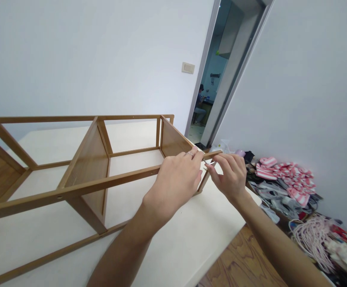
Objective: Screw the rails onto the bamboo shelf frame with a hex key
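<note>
A brown wooden shelf rack (110, 181) lies on its side on a white table (173, 259). My left hand (179, 177), a ring on one finger, is closed over the rack's near rail close to its right end. Beside it, my right hand (230, 175) is pinching a thin, shiny metal hex key (211, 162) against the rail's end. Only a short part of this key shows; the fingers cover the rest. Just past the left fingertips stands the rack's end panel (176, 135).
Pink-and-white striped cloth (289, 175), plastic bags (275, 195) and pale cord (313, 239) are piled at the right by the wall. A doorway (212, 79) opens behind, with a seated person (200, 107) beyond. Wood-patterned floor (236, 259) lies below the table edge.
</note>
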The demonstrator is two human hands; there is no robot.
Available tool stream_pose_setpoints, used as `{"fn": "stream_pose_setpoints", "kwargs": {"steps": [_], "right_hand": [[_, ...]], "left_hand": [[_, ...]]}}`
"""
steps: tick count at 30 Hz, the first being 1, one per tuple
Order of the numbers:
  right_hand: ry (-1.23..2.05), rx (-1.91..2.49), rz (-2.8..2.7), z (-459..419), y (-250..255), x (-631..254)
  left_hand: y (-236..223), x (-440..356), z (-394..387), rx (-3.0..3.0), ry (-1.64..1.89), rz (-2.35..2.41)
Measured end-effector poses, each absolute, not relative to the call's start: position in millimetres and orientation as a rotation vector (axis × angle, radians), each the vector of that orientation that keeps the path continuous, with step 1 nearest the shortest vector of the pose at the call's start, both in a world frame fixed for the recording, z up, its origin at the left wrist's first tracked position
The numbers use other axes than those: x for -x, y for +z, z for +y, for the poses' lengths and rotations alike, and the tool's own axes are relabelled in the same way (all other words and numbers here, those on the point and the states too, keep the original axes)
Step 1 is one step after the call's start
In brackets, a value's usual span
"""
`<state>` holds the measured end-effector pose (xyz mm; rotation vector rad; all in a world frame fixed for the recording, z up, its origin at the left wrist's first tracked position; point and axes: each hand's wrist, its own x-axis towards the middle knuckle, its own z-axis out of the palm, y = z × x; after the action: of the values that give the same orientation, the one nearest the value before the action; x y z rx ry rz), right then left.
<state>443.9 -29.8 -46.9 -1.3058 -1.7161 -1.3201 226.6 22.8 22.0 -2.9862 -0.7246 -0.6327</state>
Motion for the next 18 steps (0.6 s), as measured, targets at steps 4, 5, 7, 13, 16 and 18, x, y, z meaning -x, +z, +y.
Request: {"fn": "stream_pose_setpoints", "kwargs": {"steps": [4,5,7,13,16,18], "right_hand": [[-1.261,1.352,-1.674,-31.4,-52.8,-436.9],[-1.246,1.361,-1.663,-31.6,-54.4,-434.7],[-1.217,1.378,-1.64,-32.0,-57.3,-430.3],[-1.113,1.412,-1.62,-34.1,-64.8,-423.6],[-1.049,1.428,-1.62,-35.8,-67.7,-421.8],[-1.002,1.44,-1.608,-36.6,-69.5,-419.6]], "left_hand": [[20.8,-227.3,23.7,2.966,-0.635,-0.715],[20.7,-227.3,23.9,2.968,-0.637,-0.717],[21.2,-227.3,23.8,2.977,-0.638,-0.729],[23.1,-227.3,21.5,2.964,-0.607,-0.748],[21.1,-228.7,21.6,2.944,-0.614,-0.759],[19.6,-229.6,22.1,2.933,-0.628,-0.755]]}}
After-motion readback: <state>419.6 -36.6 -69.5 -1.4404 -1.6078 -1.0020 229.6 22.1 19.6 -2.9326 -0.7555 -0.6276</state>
